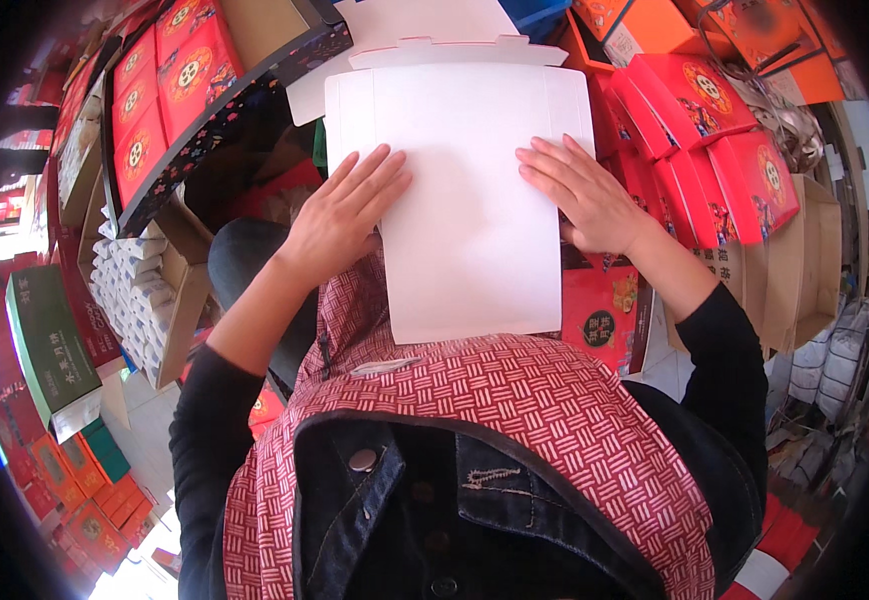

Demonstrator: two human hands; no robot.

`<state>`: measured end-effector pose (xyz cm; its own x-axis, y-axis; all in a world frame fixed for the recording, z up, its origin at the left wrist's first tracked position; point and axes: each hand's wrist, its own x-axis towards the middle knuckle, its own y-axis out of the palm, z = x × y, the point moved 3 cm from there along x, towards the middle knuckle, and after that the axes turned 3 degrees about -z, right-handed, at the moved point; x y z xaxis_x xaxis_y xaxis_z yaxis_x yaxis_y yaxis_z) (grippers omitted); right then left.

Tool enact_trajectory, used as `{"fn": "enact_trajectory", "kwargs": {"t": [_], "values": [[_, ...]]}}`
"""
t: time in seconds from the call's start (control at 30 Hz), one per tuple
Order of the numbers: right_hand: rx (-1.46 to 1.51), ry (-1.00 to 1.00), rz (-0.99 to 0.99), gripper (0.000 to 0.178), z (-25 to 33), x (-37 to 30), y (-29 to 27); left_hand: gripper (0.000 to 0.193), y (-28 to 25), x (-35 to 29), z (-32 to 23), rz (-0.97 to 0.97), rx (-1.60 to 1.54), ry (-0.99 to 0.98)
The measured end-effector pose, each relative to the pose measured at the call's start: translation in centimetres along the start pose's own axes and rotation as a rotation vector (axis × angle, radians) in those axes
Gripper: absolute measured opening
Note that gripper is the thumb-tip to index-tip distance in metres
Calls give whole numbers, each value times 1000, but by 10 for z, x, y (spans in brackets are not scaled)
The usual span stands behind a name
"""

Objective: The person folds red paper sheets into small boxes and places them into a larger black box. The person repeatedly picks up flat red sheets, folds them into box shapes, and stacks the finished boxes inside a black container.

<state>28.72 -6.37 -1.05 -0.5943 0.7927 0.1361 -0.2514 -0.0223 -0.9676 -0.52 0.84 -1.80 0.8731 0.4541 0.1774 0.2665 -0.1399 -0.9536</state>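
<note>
A flat white cardboard box blank [470, 210] lies in front of me, its near edge against my red patterned apron [515, 390]. Narrow flaps with a thin red edge stick out along its far side. My left hand [345, 205] rests on the blank's left edge, fingers stretched out and pointing inward. On the right edge lies my right hand [585, 195], its fingers also stretched and slightly spread, the thumb lower down by the edge. Neither hand grips anything. The blank hides what supports it.
A dark floral tray [225, 105] with red boxes stands at the far left. Below it, a carton [180, 320] holds small white packets. Red gift boxes [705, 150] are stacked at the right, beside an open brown carton [795, 260]. Orange boxes [655, 35] stand behind.
</note>
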Motion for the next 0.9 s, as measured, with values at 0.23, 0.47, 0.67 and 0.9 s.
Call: {"fn": "enact_trajectory", "kwargs": {"t": [0.23,0.47,0.67,0.9], "values": [[50,-66,-178,33,-15,15,0,70,-6,12,16,53,-174,22],[896,568,-73,36,-32,22,-3,52,-20,23,17,7,-602,-163],[783,537,-48,35,-50,32,3,61,-6,23,40,43,-1109,-391],[922,637,-137,31,-49,39,5,33,15,39,27,-230,-894,-778]]}}
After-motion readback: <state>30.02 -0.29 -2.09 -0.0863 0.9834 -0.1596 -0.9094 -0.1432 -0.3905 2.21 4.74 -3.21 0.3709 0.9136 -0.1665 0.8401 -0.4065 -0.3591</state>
